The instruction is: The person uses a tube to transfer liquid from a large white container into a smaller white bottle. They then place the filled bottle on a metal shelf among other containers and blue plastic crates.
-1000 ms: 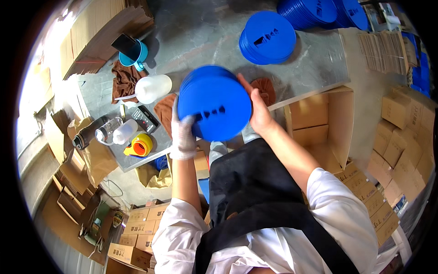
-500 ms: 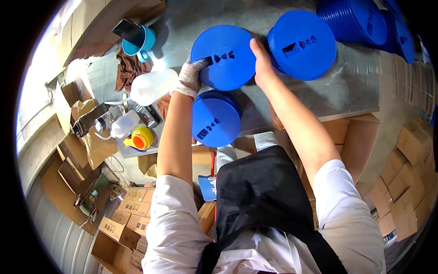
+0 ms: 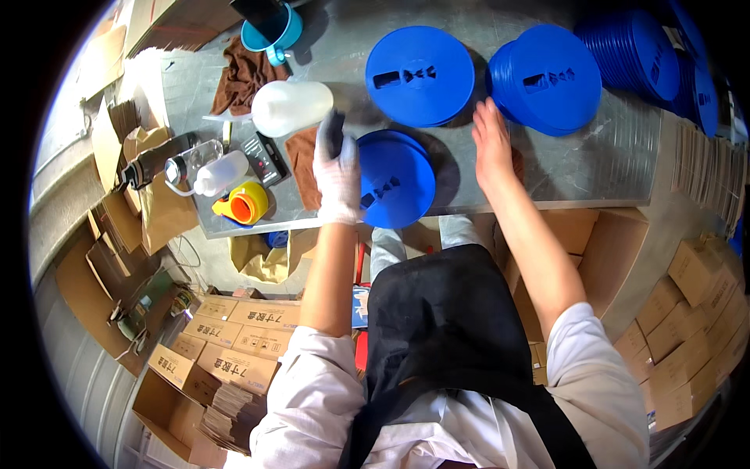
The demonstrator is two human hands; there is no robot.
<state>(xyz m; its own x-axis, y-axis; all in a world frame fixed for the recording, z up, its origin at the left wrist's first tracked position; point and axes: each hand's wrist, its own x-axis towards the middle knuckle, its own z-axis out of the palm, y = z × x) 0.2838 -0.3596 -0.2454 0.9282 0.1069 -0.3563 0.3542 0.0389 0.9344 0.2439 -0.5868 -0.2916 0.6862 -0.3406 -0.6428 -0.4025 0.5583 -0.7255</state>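
At the left of the grey worktop point(image 3: 625, 152), a yellow cylindrical holder with an orange inside point(image 3: 244, 203) lies near a flat black box-shaped device point(image 3: 266, 159). Beyond them is a translucent white plastic bottle point(image 3: 292, 108), with a folded brown cloth point(image 3: 303, 160) on its near side.

The left hand point(image 3: 338, 180), in a pale glove with dark patches, comes next. Its fingers are seen nearly edge-on, so whether its grip is loose or clenched cannot be told; no disc shows in it. Just beside it, near the worktop's front edge, sits a low stack of round blue discs, apparently plastic point(image 3: 397, 178). Farther back and slightly right stands a middle stack of blue discs with small cut-outs point(image 3: 422, 86).

The bare right hand point(image 3: 492, 144) is released, fingers extended, just beside a taller blue stack point(image 3: 551, 94). More blue discs point(image 3: 625, 62) stand at the far right.

Each disc looks light and stiff, a full stack considerably heavier. The smooth faces could slide over one another, so opposite sides of the rim, pressed between two palms, seem the safest hold.
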